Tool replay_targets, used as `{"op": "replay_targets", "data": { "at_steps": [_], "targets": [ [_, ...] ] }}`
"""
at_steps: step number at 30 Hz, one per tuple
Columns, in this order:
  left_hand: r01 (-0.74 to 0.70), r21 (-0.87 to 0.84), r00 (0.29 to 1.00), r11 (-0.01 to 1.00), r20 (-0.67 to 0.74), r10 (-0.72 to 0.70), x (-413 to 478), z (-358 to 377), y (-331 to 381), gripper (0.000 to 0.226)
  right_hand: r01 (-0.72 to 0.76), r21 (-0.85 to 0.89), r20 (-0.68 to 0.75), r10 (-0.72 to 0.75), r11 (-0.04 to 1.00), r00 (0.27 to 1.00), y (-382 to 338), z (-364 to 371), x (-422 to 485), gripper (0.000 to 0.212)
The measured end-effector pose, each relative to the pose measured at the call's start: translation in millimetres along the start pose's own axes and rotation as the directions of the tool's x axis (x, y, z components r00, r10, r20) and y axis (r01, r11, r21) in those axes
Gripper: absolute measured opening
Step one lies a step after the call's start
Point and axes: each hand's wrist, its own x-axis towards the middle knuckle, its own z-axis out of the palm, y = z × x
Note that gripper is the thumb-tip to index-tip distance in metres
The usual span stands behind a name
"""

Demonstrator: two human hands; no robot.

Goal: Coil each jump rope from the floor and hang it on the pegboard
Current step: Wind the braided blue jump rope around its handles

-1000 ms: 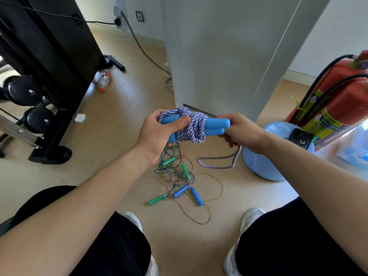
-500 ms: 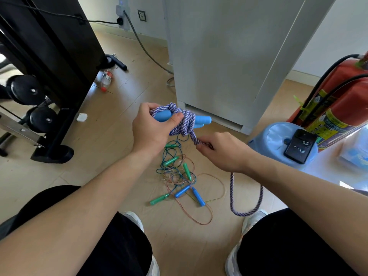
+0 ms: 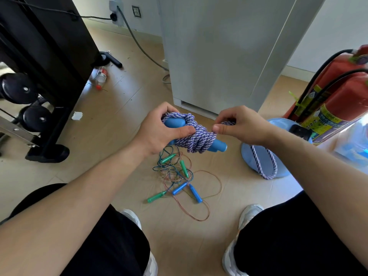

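Note:
A purple-and-white braided jump rope (image 3: 196, 139) is wound in a thick bundle around its blue handles (image 3: 218, 146). My left hand (image 3: 159, 130) grips the bundle and handles, thumb pressed on the coils. My right hand (image 3: 241, 124) pinches the rope's free part just right of the bundle; a loose loop (image 3: 265, 166) hangs below that hand. On the floor beneath lie tangled thin jump ropes (image 3: 175, 176) with green handles (image 3: 157, 196) and blue handles (image 3: 196, 193). No pegboard is in view.
A grey cabinet (image 3: 219, 56) stands ahead. Black gym equipment (image 3: 39, 76) fills the left. A light blue stool (image 3: 258, 156) with a black phone (image 3: 299, 132) and red fire extinguishers (image 3: 338, 92) are at the right. A bottle (image 3: 101, 75) lies on the floor.
My right hand rose from below the bundle to its right side, carrying the rope's free part up. The hanging loop got shorter. My left hand kept its grip.

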Motion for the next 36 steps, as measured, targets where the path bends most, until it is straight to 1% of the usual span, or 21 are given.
{"op": "replay_targets", "data": {
  "at_steps": [2, 4, 5, 7, 9, 11, 13, 16, 19, 22, 26, 30, 36],
  "targets": [
    [0.031, -0.094, 1.000, 0.995, 0.002, -0.031, -2.3, 0.8, 3.7, 0.046, -0.022, 0.084, 0.023, 0.020, 0.996, 1.000, 1.4, 1.2, -0.2, 0.012],
    [0.065, -0.189, 0.997, 0.980, -0.023, -0.071, -3.8, 2.9, 6.1, 0.035, -0.048, 0.171, -0.006, 0.050, 0.984, 0.999, 2.3, 0.7, -0.7, 0.012],
    [0.076, -0.224, 0.996, 0.972, -0.037, -0.087, -4.6, 3.7, 6.3, 0.034, -0.054, 0.193, -0.024, 0.059, 0.980, 0.998, 2.3, 1.4, -0.9, 0.014],
    [0.097, -0.257, 0.993, 0.962, -0.047, -0.113, -6.5, 4.7, 4.1, 0.037, -0.071, 0.187, -0.023, 0.077, 0.980, 0.997, 0.7, 4.9, -0.8, 0.017],
    [0.114, -0.242, 0.991, 0.964, -0.047, -0.129, -8.7, 4.3, 1.3, 0.039, -0.090, 0.136, 0.012, 0.089, 0.987, 0.996, -2.2, 8.9, -0.8, 0.021],
    [0.109, -0.213, 0.989, 0.971, -0.077, -0.128, -8.9, 3.3, -0.3, 0.042, -0.110, 0.113, 0.007, 0.110, 0.987, 0.994, -4.9, 8.4, -0.3, 0.022],
    [0.101, -0.227, 0.981, 0.969, -0.139, -0.135, -7.8, 3.3, -1.3, 0.040, -0.140, 0.203, -0.033, 0.150, 0.969, 0.988, -7.1, 5.5, -0.2, 0.023],
    [0.116, -0.298, 0.960, 0.947, -0.212, -0.184, -6.4, 7.3, -2.1, 0.036, -0.176, 0.413, -0.039, 0.210, 0.893, 0.977, -8.8, 5.4, -0.8, 0.025],
    [0.127, -0.341, 0.943, 0.932, -0.251, -0.220, -5.1, 10.3, -4.8, 0.034, -0.186, 0.532, -0.032, 0.240, 0.826, 0.970, -9.3, 7.4, -1.8, 0.022],
    [0.125, -0.352, 0.924, 0.928, -0.300, -0.238, -1.3, 9.2, -8.3, 0.037, -0.175, 0.621, -0.053, 0.264, 0.764, 0.963, -9.8, 9.0, -2.4, 0.012],
    [0.132, -0.370, 0.890, 0.919, -0.364, -0.275, 0.3, 10.6, -8.3, 0.041, -0.152, 0.605, -0.111, 0.272, 0.781, 0.956, -11.2, 13.7, -3.1, 0.006],
    [0.142, -0.337, 0.855, 0.931, -0.432, -0.286, -0.1, 13.5, -7.2, 0.055, -0.122, 0.565, -0.199, 0.279, 0.816, 0.939, -15.1, 19.2, -2.6, 0.007],
    [0.158, -0.281, 0.811, 0.946, -0.510, -0.287, 0.7, 18.7, -2.3, 0.052, -0.134, 0.510, -0.288, 0.316, 0.849, 0.904, -24.6, 31.1, -3.3, 0.009]
  ]
}}
